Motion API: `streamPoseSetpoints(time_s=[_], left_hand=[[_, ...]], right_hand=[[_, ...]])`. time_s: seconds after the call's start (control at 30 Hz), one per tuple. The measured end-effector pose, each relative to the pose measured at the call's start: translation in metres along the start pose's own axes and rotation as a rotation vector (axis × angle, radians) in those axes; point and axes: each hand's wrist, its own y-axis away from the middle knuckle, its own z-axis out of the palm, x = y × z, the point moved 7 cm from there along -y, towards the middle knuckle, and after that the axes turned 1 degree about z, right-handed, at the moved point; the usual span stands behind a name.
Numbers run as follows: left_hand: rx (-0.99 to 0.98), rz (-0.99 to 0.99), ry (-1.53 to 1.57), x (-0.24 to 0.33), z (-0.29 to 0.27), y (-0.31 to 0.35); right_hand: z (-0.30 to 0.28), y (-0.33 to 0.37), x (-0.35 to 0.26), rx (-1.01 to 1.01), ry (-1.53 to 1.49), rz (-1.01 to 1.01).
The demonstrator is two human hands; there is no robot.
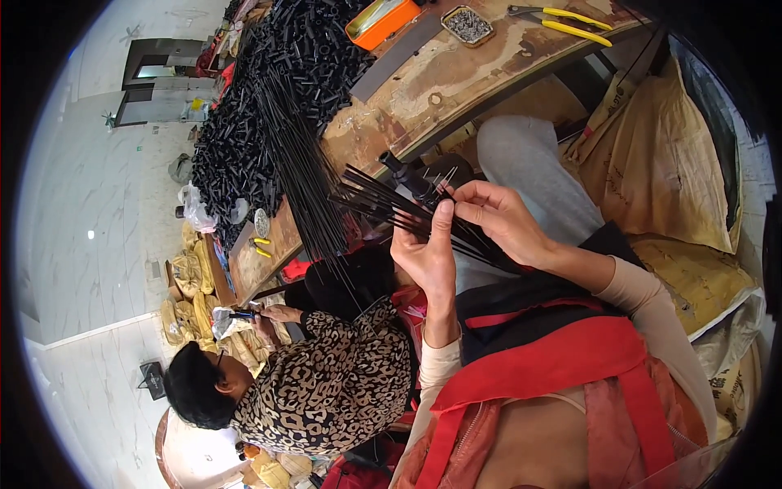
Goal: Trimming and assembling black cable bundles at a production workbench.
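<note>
In front of my lap, my left hand [428,257] is closed round a bundle of thin black rods [379,189]. A black stepped plastic tube [407,178] sticks up beside the rods, close to my left fingers. My right hand [507,224] pinches at the rods by my left thumb, its thumb and forefinger pressed together. Some thin silvery wires [446,176] show just above that pinch. What exactly lies between the right fingertips is too small to make out.
A worn wooden table [423,102] carries a heap of black plastic tubes [309,49], long black rods [297,163], a tin of small metal pieces [467,26], an orange box [381,23] and yellow-handled pliers [570,24]. A co-worker [326,375] sits at left; sacks [652,155] stand right.
</note>
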Motion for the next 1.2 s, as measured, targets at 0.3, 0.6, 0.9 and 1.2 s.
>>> streamPoseSetpoints(time_s=[0.3, 0.6, 0.9, 1.2], left_hand=[[-0.024, -0.032, 0.05, -0.005, -0.004, 0.0], [-0.085, -0.029, 0.001, -0.002, -0.003, 0.001], [-0.049, -0.085, -0.17, 0.009, 0.0, 0.003], [-0.098, -0.208, 0.094, -0.003, -0.005, -0.005]], right_hand=[[0.009, 0.0, -0.01, -0.025, 0.021, -0.102], [0.002, -0.005, 0.001, -0.004, -0.066, -0.08], [0.01, 0.003, -0.001, 0.039, -0.045, -0.078], [0.009, 0.005, -0.005, -0.016, 0.052, -0.173]])
